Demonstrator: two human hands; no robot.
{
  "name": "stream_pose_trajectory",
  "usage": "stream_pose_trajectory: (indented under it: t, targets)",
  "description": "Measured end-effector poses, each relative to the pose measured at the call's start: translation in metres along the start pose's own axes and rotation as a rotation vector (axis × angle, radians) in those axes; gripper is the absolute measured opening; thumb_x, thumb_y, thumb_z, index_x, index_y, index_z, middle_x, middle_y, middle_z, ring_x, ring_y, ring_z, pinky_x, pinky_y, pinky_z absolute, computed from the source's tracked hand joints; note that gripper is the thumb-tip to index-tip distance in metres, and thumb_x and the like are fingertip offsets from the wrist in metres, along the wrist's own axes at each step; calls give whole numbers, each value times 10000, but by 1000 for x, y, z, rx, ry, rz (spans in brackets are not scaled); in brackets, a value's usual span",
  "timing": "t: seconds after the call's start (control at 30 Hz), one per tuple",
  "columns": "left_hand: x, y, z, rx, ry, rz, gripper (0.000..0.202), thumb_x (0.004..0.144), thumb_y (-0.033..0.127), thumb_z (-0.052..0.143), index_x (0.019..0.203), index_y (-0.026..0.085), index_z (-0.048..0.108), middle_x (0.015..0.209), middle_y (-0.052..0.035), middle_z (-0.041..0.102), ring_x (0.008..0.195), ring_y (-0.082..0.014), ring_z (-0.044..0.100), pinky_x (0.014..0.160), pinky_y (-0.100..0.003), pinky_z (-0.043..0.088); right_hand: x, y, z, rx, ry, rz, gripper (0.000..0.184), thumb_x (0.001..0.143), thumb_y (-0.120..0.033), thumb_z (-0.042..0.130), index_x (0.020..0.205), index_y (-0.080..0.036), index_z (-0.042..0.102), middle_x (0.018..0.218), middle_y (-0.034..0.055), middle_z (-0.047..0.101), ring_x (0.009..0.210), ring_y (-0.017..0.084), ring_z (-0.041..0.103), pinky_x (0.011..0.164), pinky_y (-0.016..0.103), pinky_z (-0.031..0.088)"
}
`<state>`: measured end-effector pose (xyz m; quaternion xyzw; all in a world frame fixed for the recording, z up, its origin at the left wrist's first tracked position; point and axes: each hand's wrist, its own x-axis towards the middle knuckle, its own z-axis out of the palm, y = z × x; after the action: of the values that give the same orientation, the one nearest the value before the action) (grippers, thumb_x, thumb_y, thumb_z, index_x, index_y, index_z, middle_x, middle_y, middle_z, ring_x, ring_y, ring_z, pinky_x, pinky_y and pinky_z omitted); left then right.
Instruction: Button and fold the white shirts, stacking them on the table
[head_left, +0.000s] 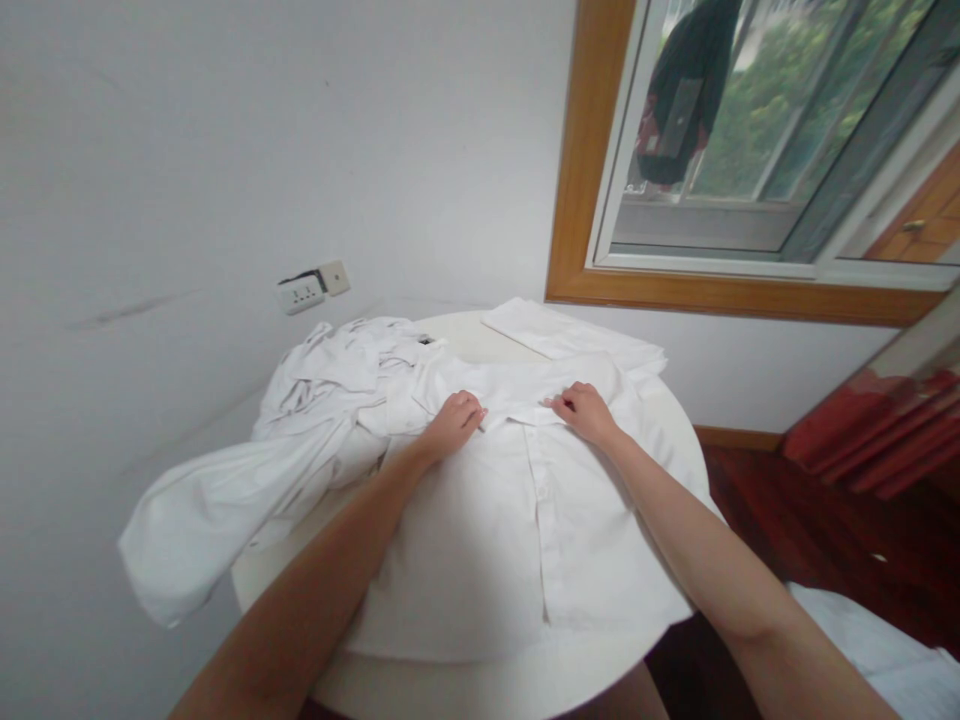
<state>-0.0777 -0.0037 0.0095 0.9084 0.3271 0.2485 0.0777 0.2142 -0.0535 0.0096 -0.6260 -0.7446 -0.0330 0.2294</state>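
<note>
A white button-up shirt lies spread front up on a round pale table, its button strip running toward me. At the shirt's far end, my left hand has its fingers curled and pressed together on the fabric left of the strip. Opposite it, my right hand pinches the cloth just right of the strip. A crumpled heap of white clothes sits left of the shirt, with one sleeve hanging over the table's edge. Beyond the shirt lies a folded white garment.
The table's rim shows at the front. Behind the heap, a wall socket is fixed to the white wall. A wood-framed window is at the upper right, above a red curtain. More white cloth appears at the lower right.
</note>
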Motion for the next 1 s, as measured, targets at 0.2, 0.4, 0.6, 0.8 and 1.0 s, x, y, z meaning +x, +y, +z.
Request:
stream_pose_trajectory:
  t: [0.2,0.4,0.6,0.8,1.0]
  targets:
    - [5,10,2,213,19,-13,364,938,429,416,799,179,641,955,-83,576,916,-211,490,858,-378,388,-1,4,-2,-30,0,42,536,938,-536,411,660,-187,707,724,82,567,792,204,524,764,292,364]
    - [11,13,-12,338,-39,54,430,898,549,456,756,188,642,927,-83,560,916,-233,486,826,-389,354,1,4,-6,-79,-33,13,521,932,-526,437,661,-187,724,749,104,565,805,222,513,771,315,378]
    - [9,12,-13,358,-77,22,514,797,684,514,797,181,619,953,-93,563,948,-259,496,833,-388,353,1,1,-11,-132,-55,20,495,906,-542,479,661,-187,721,807,126,583,849,248,511,735,321,371]
    - [1,10,-17,325,-65,-17,546,749,702,556,923,184,551,974,-82,565,933,-253,511,837,-376,360,-4,6,-16,-56,-34,66,515,949,-515,397,696,-175,689,743,91,582,772,200,533,743,291,362]
    - [-2,21,-20,348,21,129,298,805,378,596,1020,183,528,1036,-90,567,981,-255,502,888,-395,345,-6,1,-28,87,9,-126,296,853,-473,591,951,-201,651,959,87,629,922,217,551,837,309,392]
